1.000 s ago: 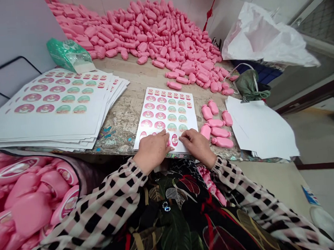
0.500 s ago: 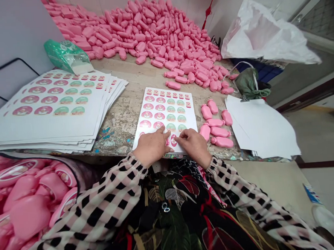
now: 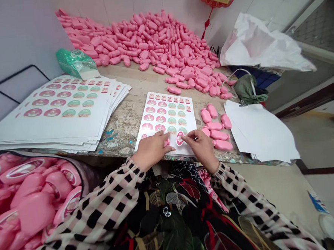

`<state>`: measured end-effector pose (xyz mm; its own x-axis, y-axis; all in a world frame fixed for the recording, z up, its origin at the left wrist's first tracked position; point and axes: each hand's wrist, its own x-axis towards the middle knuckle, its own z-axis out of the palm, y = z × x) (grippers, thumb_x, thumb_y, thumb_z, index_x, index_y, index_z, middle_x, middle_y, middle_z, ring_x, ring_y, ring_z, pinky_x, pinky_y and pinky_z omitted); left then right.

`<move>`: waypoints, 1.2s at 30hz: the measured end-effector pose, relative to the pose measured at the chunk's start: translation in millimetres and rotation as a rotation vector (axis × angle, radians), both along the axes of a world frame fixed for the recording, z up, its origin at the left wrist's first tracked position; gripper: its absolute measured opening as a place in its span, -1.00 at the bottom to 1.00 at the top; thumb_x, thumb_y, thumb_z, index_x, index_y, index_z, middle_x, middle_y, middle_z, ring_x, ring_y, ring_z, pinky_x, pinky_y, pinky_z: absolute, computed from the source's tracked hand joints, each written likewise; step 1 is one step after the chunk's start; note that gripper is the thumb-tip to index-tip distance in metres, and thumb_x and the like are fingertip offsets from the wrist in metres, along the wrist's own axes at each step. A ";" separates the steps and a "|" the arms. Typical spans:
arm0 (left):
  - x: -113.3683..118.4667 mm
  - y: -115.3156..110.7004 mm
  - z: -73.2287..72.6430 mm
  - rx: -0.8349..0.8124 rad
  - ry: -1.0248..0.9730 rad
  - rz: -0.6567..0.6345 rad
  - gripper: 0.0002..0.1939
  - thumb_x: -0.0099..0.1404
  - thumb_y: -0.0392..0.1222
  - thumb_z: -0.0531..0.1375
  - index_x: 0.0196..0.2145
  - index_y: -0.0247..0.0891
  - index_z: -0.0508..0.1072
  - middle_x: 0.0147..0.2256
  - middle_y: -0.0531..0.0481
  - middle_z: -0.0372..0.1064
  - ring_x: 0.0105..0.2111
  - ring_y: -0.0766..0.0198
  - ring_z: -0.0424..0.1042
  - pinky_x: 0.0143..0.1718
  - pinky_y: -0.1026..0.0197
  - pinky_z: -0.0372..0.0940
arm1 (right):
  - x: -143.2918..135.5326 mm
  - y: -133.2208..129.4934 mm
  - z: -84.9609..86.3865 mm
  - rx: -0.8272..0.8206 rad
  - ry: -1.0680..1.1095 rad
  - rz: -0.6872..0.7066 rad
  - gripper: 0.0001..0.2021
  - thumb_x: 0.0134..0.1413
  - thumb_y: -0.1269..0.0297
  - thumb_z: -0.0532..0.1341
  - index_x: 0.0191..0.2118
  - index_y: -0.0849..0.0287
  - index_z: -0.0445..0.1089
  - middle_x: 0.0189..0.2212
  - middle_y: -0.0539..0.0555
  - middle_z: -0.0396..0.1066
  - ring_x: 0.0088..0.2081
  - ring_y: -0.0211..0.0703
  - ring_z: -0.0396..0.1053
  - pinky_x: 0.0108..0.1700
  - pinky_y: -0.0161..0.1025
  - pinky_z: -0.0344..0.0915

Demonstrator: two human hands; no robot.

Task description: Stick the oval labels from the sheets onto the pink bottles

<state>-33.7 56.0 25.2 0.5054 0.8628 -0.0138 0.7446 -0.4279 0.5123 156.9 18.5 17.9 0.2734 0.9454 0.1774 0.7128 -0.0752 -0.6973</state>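
Lifted since a moment ago, the oval sticker [image 3: 180, 137] stands upright, pinched in right hand [image 3: 201, 147], beside left hand [image 3: 153, 150] gripping a pink bottle [image 3: 166, 142].

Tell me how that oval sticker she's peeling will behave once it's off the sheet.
The oval sticker, pinched by the right hand, looks thin, so probably floppy and nearly weightless. Its backing likely clings to fingers. The sticker sheet may lift unless the left hand pins it.
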 end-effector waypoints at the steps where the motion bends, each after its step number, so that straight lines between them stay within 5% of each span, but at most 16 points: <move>1: -1.7 -1.7 2.0 -0.037 -0.141 0.067 -0.42 0.15 0.21 0.07 0.06 -0.11 0.28 0.05 -0.14 0.25 -0.04 -0.02 0.29 -0.05 -0.04 0.14 | 0.5 0.5 -0.6 -0.007 0.066 0.006 -0.70 -0.10 -0.02 0.23 -0.47 0.15 0.38 -0.47 0.00 0.37 -0.41 -0.21 0.27 -0.34 -0.27 0.15; 5: -3.7 -7.4 12.7 -0.550 -0.885 0.324 -0.34 0.17 0.32 -0.09 -0.06 -0.26 0.36 -0.34 -0.11 0.37 -0.38 0.23 0.37 -0.34 0.18 0.27 | -12.6 -1.4 10.1 0.021 0.323 0.066 -0.72 -0.13 0.03 0.26 -0.47 0.18 0.36 -0.51 -0.02 0.34 -0.45 -0.26 0.22 -0.37 -0.29 0.15; 7: -1.5 -9.0 15.8 -0.869 -1.203 0.351 -0.32 0.15 0.34 -0.10 -0.11 -0.29 0.37 -0.46 -0.04 0.30 -0.53 0.33 0.31 -0.50 0.26 0.24 | -24.2 -4.3 19.5 0.049 0.402 0.121 -0.74 -0.12 0.07 0.27 -0.47 0.18 0.36 -0.51 -0.03 0.32 -0.46 -0.28 0.20 -0.38 -0.30 0.14; 10: 3.6 -11.1 15.8 -1.088 -1.451 0.341 -0.38 0.15 0.30 -0.03 -0.20 -0.32 0.40 -0.44 -0.03 0.29 -0.55 0.38 0.30 -0.56 0.30 0.24 | -38.0 -8.3 29.1 0.074 0.446 0.231 -0.76 -0.10 0.09 0.27 -0.47 0.18 0.35 -0.50 -0.03 0.31 -0.45 -0.28 0.19 -0.37 -0.31 0.15; 16: 9.7 -17.0 14.1 -1.124 -1.483 0.357 -0.45 0.21 0.21 -0.03 -0.23 -0.36 0.42 -0.51 0.01 0.25 -0.60 0.39 0.28 -0.62 0.31 0.23 | -42.9 -11.4 27.7 0.050 0.403 0.328 -0.76 -0.07 0.07 0.26 -0.45 0.16 0.35 -0.48 -0.03 0.33 -0.43 -0.27 0.22 -0.34 -0.30 0.17; 36: 10.3 -18.8 6.6 -1.096 -1.458 0.293 -0.36 0.14 0.32 -0.04 -0.14 -0.31 0.37 -0.38 -0.08 0.33 -0.54 0.35 0.35 -0.54 0.26 0.30 | -45.4 -11.4 20.7 -0.015 0.442 0.319 -0.77 -0.07 0.08 0.25 -0.46 0.15 0.34 -0.49 -0.03 0.34 -0.47 -0.27 0.25 -0.41 -0.31 0.17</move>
<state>-23.4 37.2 31.8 0.4830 0.8213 -0.3037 -0.5096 0.5457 0.6652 111.6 7.1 38.6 0.0178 0.9952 0.0961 0.3406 0.0844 -0.9364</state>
